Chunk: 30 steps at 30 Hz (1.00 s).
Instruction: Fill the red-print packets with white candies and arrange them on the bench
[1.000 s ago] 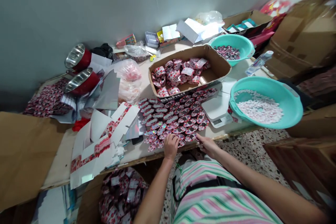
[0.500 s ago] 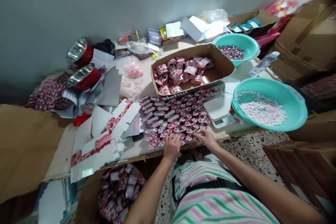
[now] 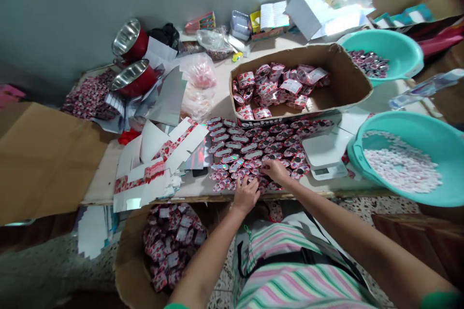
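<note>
Rows of small oval strawberry-print packs point(image 3: 239, 145) stand close together on the table in front of me. My left hand point(image 3: 247, 195) rests over the front rows with its fingers apart and bent, their tips touching the packs. Just right of it and a little farther in, my right hand point(image 3: 276, 173) is over the middle rows. Its thumb and fingertips are pinched together, and what lies between them is too small to make out. Behind the rows, a cardboard box point(image 3: 353, 88) holds a loose heap of similar strawberry-print packs point(image 3: 290, 86).
A white scale point(image 3: 324, 149) and a turquoise basin point(image 3: 453, 130) of small white pieces lie right. Farther back is another turquoise basin point(image 3: 402, 43). Printed card sheets point(image 3: 145, 178) and red pots point(image 3: 139, 79) occupy the left. A carton point(image 3: 125, 256) of packs stands below the table edge.
My right hand has moved left and inward over the packs, closer to my left hand. The view has shifted, so the table's contents appear farther right.
</note>
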Motion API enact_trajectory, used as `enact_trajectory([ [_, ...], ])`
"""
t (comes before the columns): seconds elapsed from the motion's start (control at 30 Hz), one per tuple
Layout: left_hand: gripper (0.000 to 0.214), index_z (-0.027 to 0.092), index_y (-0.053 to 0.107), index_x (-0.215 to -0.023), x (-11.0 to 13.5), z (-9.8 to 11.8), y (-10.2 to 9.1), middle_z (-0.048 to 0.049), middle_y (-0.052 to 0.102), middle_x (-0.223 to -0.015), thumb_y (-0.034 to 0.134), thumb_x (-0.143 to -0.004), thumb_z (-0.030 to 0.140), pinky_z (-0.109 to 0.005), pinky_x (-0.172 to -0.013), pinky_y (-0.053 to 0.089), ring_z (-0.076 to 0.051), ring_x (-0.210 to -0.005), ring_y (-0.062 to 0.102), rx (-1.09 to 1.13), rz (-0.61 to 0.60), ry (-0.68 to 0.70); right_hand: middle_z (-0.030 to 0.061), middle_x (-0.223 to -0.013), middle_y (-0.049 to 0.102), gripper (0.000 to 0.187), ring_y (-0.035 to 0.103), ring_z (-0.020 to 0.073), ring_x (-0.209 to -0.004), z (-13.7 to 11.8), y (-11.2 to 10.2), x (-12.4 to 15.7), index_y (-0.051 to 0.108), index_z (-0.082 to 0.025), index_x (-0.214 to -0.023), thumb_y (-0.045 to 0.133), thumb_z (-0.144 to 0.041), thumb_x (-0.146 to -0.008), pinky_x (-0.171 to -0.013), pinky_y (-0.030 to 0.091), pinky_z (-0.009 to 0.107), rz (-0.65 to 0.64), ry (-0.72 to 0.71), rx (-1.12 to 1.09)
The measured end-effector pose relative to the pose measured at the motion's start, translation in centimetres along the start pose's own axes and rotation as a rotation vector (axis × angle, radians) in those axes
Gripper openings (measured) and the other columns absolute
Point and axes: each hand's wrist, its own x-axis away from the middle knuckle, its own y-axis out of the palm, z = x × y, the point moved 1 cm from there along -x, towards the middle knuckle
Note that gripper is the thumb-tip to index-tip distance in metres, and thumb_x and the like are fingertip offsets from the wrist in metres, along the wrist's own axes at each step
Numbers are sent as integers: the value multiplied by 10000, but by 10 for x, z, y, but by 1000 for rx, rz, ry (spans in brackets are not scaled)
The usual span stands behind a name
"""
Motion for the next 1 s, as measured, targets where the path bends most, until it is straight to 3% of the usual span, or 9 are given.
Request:
enact_trajectory([
  [0.17, 389, 187, 574, -1204, -2, 0, -6, -87, 642, -1137, 543, -875, 392, -563, -1073, 259, -292, -1208, 448, 2, -66, 27, 37, -817, 687, 101, 613, 161, -768, -12, -4, -9, 674, -204, -839, 635, -213, -746, -636, 368, 214, -102, 48, 224],
  [0.5, 511, 165, 528, -1270, -6, -6, -11, -92, 609, -1196, 644, -813, 362, -517, -1109, 224, -277, -1208, 454, -15, -172, 128, 207, -951, 680, 336, 653, 301, -915, -34, -17, -29, 697, -108, -935, 738, -343, -699, -742, 461, 330, -271, 117, 562],
  [1.0, 374, 234, 542, -1249, -13, -7, -18, -67, 635, -1161, 549, -877, 193, -600, -1070, 255, -269, -1174, 496, 43, -206, 61, 187, -993, 687, 356, 653, 295, -941, -33, -17, -54, 721, -147, -935, 783, -347, -647, -748, 482, 317, -427, 117, 621],
])
